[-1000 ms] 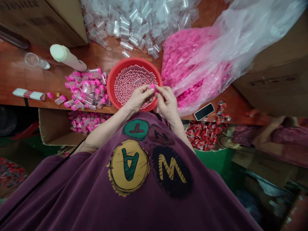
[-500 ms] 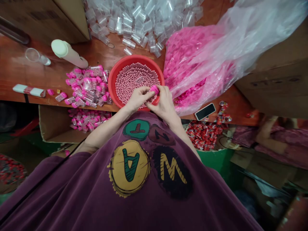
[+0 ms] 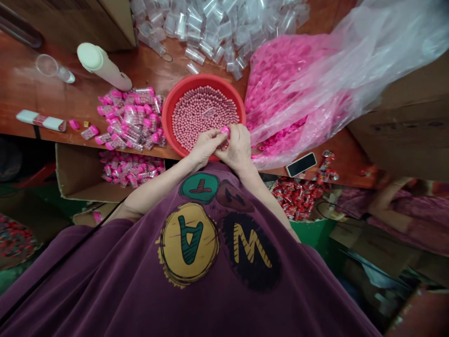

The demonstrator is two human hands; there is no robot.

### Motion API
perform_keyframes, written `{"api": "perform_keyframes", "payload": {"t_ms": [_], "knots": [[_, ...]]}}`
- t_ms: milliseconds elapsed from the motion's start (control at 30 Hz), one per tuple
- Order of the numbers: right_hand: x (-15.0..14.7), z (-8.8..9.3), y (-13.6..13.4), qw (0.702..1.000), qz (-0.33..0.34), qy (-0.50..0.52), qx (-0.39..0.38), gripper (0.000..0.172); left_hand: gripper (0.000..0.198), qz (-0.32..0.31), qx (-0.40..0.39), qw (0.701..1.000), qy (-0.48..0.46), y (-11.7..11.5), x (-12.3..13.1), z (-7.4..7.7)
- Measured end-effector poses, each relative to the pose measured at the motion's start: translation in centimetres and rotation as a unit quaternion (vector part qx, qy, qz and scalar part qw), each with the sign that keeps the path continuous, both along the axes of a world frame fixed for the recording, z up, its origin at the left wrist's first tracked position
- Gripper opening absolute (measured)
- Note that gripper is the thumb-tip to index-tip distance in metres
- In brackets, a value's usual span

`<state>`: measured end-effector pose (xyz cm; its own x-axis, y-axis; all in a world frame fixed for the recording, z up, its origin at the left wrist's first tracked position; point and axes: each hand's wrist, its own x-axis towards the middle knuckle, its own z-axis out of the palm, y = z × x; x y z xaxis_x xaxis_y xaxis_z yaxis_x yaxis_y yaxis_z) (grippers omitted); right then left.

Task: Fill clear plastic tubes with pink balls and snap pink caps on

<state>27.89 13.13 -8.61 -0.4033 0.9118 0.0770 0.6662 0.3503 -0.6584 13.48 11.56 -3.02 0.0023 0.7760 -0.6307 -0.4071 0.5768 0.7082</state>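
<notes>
Both my hands meet over the near rim of a red bowl (image 3: 168, 122) filled with small pink beads (image 3: 196, 117). The fingers of my left hand (image 3: 205, 147) close on a bright pink cap (image 3: 225, 131). My right hand (image 3: 239, 146) is curled round the same cap from the other side. Whatever sits below the cap is hidden by my fingers. A small clear tube (image 3: 209, 112) lies on the beads. Left of the bowl is a pile of bead-filled tubes with pink caps (image 3: 131, 119).
Clear tubes (image 3: 210, 28) are heaped behind the bowl. A plastic bag of pink caps (image 3: 280, 89) bulges at its right, near a phone (image 3: 301, 164). A pale bottle (image 3: 101, 65) stands left. Below the edge are a box of capped tubes (image 3: 131, 168) and red wrapped pieces (image 3: 296, 199).
My right hand has turned and its fingers have curled further over the pink cap, so less of it shows. The view has shifted slightly.
</notes>
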Motion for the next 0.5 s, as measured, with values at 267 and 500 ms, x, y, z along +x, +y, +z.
{"api": "perform_keyframes", "payload": {"t_ms": [267,500], "knots": [[-2.4,-1.4,-0.6,1.000,-0.015,-0.009,-0.007,0.052,0.037,0.007,-0.035,0.999,0.022,-0.2,-1.8,-1.0],[-4.8,-2.4,0.5,0.989,0.089,-0.013,-0.116,0.055,0.027,0.073,-0.106,0.991,0.022,-0.4,-3.6,-3.2]]}}
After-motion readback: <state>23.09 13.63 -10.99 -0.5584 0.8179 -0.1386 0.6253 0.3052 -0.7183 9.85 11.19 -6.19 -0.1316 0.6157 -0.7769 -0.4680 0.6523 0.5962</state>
